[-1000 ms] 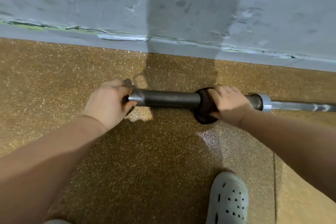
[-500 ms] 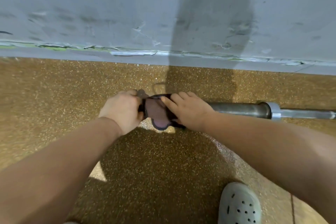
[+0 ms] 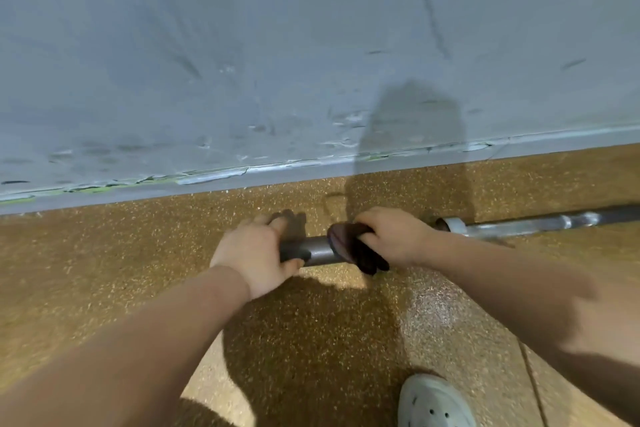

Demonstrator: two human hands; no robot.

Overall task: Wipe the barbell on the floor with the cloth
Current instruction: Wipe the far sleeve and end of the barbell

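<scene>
Grey-blue wall [image 3: 242, 45] fills the upper half of the head view, its paint scuffed and chipped along the base, with a dark shadow cast right of centre. Speckled tan floor [image 3: 104, 270] takes up the lower half. Barbell [image 3: 317, 250] lies on the floor near the wall and roughly parallel to it. Its thick dark sleeve is at centre, and the thinner bright shaft runs off to the right edge. Left hand [image 3: 256, 253] grips the free end of the sleeve, fingers curled over the top and thumb underneath. Right hand [image 3: 394, 239] is closed round the sleeve further right, clamping the cloth [image 3: 349, 246] against the metal. The cloth is dark brown, bunched round the sleeve, with a loose fold hanging towards the floor just left of the knuckles. A short bare stretch of sleeve shows between the two hands. Pale perforated clog [image 3: 433, 402] stands at the bottom edge, right of centre, well apart from the bar.
</scene>
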